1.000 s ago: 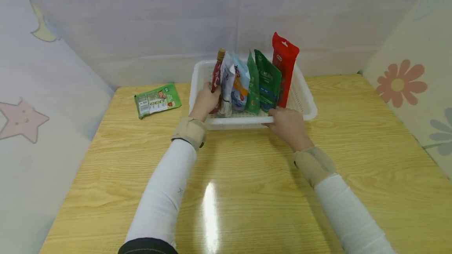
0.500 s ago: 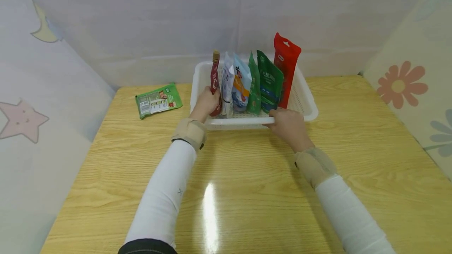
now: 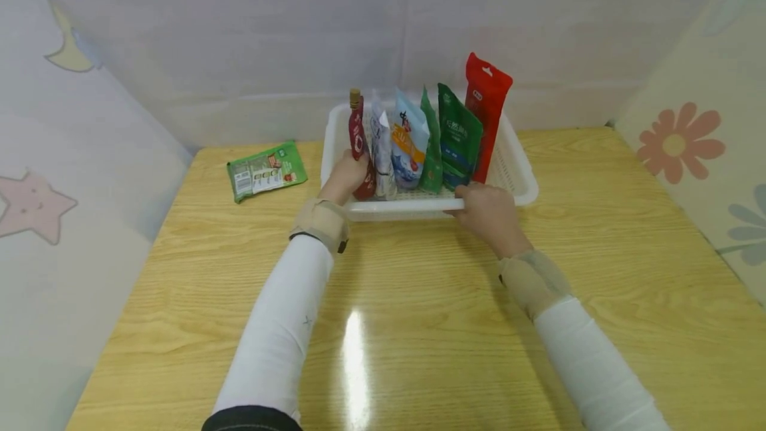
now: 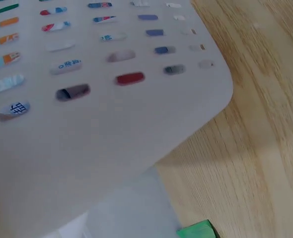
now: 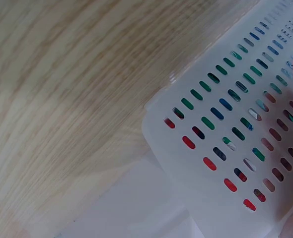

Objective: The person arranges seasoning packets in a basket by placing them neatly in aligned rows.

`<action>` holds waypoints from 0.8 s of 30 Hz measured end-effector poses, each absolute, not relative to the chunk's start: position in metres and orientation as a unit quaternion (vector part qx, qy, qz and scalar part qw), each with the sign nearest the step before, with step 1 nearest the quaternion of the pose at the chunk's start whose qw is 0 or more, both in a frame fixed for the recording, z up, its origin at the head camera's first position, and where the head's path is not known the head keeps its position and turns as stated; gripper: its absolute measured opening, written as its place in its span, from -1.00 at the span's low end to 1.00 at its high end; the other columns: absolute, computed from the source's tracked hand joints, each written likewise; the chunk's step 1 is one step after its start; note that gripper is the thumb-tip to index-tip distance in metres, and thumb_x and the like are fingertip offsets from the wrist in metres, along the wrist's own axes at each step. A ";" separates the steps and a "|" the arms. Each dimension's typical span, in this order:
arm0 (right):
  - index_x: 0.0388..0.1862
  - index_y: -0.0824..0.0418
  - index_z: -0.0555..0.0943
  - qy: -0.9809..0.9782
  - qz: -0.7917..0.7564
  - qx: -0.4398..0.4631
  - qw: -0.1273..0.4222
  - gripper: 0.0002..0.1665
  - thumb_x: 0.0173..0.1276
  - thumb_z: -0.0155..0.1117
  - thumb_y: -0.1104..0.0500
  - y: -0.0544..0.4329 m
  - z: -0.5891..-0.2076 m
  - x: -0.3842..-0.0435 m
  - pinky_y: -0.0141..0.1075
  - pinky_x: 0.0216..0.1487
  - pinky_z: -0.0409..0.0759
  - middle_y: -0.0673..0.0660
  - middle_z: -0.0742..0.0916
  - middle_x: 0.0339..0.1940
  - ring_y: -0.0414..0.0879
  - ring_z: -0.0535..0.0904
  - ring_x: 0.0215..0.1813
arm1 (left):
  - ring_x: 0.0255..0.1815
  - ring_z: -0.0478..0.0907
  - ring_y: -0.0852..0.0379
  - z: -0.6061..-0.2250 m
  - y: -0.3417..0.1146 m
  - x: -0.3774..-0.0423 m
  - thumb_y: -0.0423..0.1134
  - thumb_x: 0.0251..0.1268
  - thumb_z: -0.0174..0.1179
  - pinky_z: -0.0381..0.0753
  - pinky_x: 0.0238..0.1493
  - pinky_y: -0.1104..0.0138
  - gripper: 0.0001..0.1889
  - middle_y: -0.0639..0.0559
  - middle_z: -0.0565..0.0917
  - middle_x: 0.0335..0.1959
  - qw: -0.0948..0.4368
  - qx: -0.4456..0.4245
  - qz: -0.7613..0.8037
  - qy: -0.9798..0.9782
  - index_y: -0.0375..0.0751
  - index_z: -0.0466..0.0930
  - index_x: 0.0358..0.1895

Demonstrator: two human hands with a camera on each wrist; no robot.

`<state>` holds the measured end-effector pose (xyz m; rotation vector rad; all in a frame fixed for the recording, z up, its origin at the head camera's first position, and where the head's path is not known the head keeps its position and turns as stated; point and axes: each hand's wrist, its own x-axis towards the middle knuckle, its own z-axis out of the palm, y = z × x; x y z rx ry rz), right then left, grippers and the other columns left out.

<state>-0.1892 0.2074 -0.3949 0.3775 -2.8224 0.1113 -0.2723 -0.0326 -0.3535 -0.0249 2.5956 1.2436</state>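
Head view: bright, mostly sharp, evenly lit
Tabletop (image 3: 431, 324): crossed by 1 white glare streak (image 3: 356, 364) (nearly burnt out), softly shadowed beside 2 sleeves (image 3: 269, 344)
Basket (image 4: 111, 134): dim, grayish in 2 wrist views, blurred nearest the left lens

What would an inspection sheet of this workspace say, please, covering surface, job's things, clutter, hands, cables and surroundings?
Surface: wooden table, glossy, with a bright reflection near the front.
Job's things: white basket at the back of the table; inside, left to right, dark red bottle, white packet, blue packet, light green packet, dark green packet and red packet.
Clutter: flat green packet lying left of the basket.
Left hand: holds the bottle.
Right hand: grips the basket's front rim.
Cables: nothing seen.
Surroundings: pale back wall; pink star at left, red flower at right.
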 end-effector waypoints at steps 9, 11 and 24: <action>-0.42 0.23 0.65 -0.979 0.037 0.137 0.145 -0.69 0.07 0.49 0.02 0.207 -0.395 -0.189 -0.19 -0.56 0.54 0.13 0.64 -0.63 -0.08 0.46 -0.61 | 0.31 0.42 -0.09 -0.448 -0.039 -0.356 0.13 0.49 -0.33 0.43 0.29 0.13 -0.35 -0.29 0.45 0.23 0.132 -0.005 0.356 0.925 -0.34 0.02 0.37; -0.42 0.23 0.65 -0.979 0.034 0.139 0.145 -0.68 0.07 0.48 0.00 0.207 -0.395 -0.189 -0.20 -0.56 0.54 0.13 0.65 -0.64 -0.08 0.47 -0.61 | 0.21 0.50 -0.07 -0.505 -0.042 -0.404 0.23 0.43 -0.32 0.51 0.19 0.13 -0.32 -0.25 0.52 0.13 0.102 0.001 0.331 0.938 -0.28 0.05 0.34; -0.44 0.23 0.64 -0.979 0.041 0.136 0.143 -0.68 0.07 0.48 0.00 0.206 -0.393 -0.187 -0.18 -0.56 0.53 0.13 0.66 -0.63 -0.06 0.51 -0.60 | 0.01 0.60 -0.12 -0.490 -0.035 -0.392 -0.02 0.45 -0.26 0.62 -0.09 0.17 -0.31 -0.34 0.54 0.08 0.127 0.024 0.233 0.964 -0.44 -0.18 0.43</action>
